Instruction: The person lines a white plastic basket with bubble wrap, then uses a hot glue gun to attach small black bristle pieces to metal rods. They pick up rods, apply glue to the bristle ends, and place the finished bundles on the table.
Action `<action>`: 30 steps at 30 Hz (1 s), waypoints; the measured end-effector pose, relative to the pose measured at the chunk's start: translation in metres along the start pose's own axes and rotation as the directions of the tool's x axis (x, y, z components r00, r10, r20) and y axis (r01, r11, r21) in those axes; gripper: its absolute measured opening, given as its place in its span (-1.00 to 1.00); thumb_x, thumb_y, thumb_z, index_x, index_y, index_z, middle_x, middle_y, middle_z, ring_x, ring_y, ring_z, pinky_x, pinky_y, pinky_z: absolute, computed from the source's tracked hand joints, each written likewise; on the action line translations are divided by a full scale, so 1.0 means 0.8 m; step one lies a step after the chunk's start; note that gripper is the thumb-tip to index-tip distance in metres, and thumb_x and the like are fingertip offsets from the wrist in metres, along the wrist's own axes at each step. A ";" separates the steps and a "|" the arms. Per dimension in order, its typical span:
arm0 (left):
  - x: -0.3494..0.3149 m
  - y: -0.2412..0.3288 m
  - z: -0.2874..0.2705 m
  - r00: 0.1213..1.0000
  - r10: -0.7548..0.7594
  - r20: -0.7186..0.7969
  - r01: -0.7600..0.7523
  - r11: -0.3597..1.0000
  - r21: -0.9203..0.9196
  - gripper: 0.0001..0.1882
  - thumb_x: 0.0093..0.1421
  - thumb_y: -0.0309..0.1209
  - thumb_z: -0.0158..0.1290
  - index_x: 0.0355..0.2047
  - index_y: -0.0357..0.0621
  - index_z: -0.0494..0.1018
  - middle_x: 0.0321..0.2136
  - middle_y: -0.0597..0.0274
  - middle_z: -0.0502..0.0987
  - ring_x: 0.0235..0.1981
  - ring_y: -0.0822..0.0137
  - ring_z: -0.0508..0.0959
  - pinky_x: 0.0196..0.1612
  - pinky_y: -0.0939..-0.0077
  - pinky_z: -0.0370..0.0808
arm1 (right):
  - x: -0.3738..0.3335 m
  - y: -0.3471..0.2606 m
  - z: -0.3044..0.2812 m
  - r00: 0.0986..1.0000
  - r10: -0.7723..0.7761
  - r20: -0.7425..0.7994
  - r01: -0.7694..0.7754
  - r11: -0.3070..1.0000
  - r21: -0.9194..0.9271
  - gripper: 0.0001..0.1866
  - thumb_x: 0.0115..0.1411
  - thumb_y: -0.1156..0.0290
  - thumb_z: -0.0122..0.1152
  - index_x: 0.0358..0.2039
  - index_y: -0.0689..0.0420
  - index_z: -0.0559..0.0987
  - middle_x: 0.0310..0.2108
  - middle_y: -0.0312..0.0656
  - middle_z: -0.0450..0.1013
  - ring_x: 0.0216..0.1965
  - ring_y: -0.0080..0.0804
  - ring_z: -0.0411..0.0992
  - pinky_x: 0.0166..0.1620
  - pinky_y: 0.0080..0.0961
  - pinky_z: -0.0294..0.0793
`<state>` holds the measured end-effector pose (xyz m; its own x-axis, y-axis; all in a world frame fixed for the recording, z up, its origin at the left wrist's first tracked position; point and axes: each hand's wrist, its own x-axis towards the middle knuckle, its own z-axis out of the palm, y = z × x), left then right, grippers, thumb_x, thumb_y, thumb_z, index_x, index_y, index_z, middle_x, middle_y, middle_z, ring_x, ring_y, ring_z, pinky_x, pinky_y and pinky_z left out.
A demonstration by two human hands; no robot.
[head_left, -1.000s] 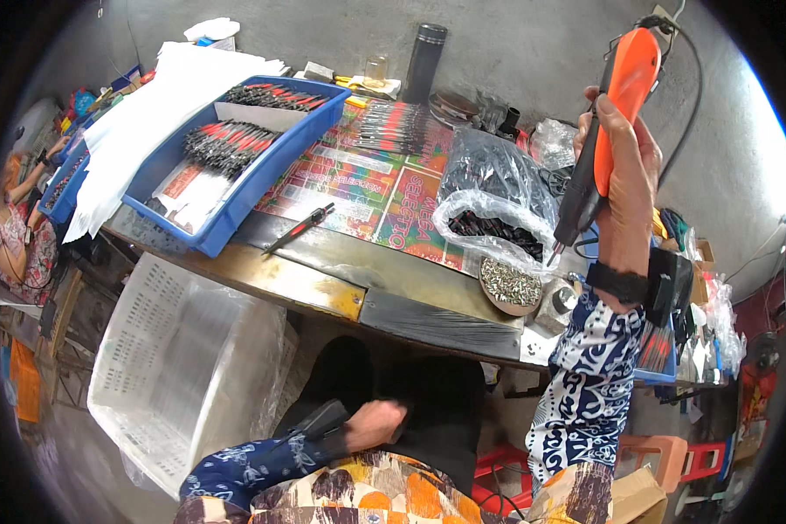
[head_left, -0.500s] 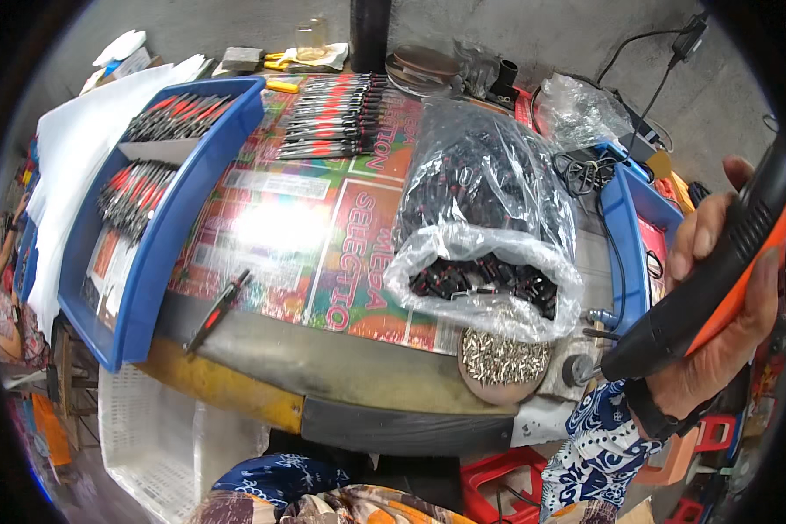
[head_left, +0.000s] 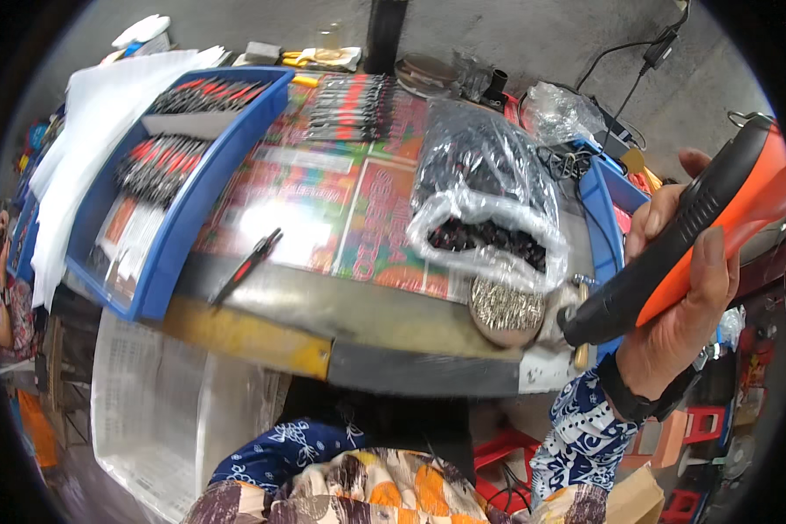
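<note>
In my right hand (head_left: 672, 297) is a black and orange electric screwdriver (head_left: 699, 240), raised at the right of the bench. My fingers wrap round its body, and its nose points down and left toward the bench edge. Of my left arm only the dark blue patterned sleeve (head_left: 279, 447) shows, and the left hand is out of sight. A single black and red pen-like tool (head_left: 246, 266) lies near the bench's front edge. Close to the screwdriver's nose stands a round dish (head_left: 508, 335) of small silver screws. Behind it lies an open clear bag (head_left: 489, 157) of small black and red parts.
A long blue bin (head_left: 179, 236) on the left holds bundles of similar tools. A row of them (head_left: 351, 106) lies at the back. To the right are another blue bin (head_left: 604, 205) and cables. A white crate (head_left: 140, 402) sits below the bench's front edge.
The view has shifted, so the bench sits higher and slightly to the right. My right hand still grips the screwdriver, which appears farther left and turned to show more orange. The loose tool stays put.
</note>
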<state>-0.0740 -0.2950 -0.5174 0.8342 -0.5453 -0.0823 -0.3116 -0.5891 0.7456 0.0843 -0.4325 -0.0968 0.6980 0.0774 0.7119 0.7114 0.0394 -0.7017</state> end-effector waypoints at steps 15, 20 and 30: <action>-0.101 0.186 -0.232 0.891 0.304 -0.338 0.058 0.661 0.748 -0.76 -0.06 -0.46 0.01 -0.34 -0.29 0.40 -0.50 0.17 0.39 -0.58 0.30 0.46 -0.53 0.46 0.38 | -0.040 -0.095 -0.001 0.973 -0.232 -0.009 0.229 0.953 0.200 -0.46 0.12 0.30 0.26 0.03 0.17 0.24 -0.42 -0.05 0.41 -0.44 -0.31 0.42 -0.28 -0.33 0.49; -0.174 0.241 -0.319 0.575 0.556 -0.600 0.323 0.520 0.791 -0.72 0.06 -0.59 -0.01 -0.17 -0.28 0.46 -0.27 0.00 0.44 -0.45 0.27 0.49 -0.42 0.47 0.49 | -0.059 -0.088 0.007 0.988 -0.156 -0.008 0.152 0.949 0.275 -0.39 0.05 0.29 0.33 -0.01 0.16 0.19 -0.49 -0.11 0.36 -0.51 -0.39 0.37 -0.38 -0.45 0.43; -0.127 0.258 -0.424 0.019 0.245 -0.969 -0.017 0.969 0.245 -0.68 0.06 -0.68 0.09 -0.14 -0.22 0.52 -0.35 0.23 0.49 -0.52 0.59 0.43 -0.45 0.68 0.40 | -0.054 -0.048 0.029 0.999 -0.034 0.019 0.024 0.924 0.382 -0.51 0.03 0.63 0.21 -0.04 0.20 0.24 -0.46 -0.18 0.37 -0.49 -0.47 0.36 -0.39 -0.50 0.42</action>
<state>-0.0687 -0.1595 -0.1308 0.3801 0.4232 0.8224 -0.4277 -0.7079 0.5620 0.0252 -0.4142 -0.1009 0.6716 0.0950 0.7348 0.6429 0.4183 -0.6417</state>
